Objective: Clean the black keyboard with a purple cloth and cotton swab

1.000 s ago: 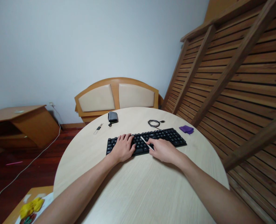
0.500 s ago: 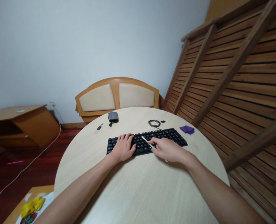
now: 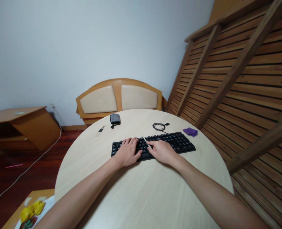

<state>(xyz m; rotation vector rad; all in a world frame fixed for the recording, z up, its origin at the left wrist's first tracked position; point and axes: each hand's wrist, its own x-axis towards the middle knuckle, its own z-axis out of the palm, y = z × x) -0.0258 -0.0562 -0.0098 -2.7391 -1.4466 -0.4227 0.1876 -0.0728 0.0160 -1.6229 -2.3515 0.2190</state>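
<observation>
A black keyboard (image 3: 180,142) lies across the round pale table, its coiled cable (image 3: 159,127) behind it. My left hand (image 3: 127,152) rests over the left part of the keys with its fingers stretched out, holding nothing. Between the fingers of my right hand (image 3: 161,150) is a thin white cotton swab (image 3: 144,139), slanted over the middle keys. Its upper end points toward the back row; I cannot tell whether the tip touches a key. The lower part of the swab is hidden by the hand.
Behind the keyboard on the left are a grey pouch (image 3: 115,119) and a small dark item with a clear strip (image 3: 100,130). A folded purple cloth (image 3: 190,131) lies at the right. Wooden slats (image 3: 226,95) lean beside the table (image 3: 141,197).
My right hand has moved left with the cotton swab, nearer to my left hand. The keyboard has shifted slightly to the right. My left hand stays on the keys.
</observation>
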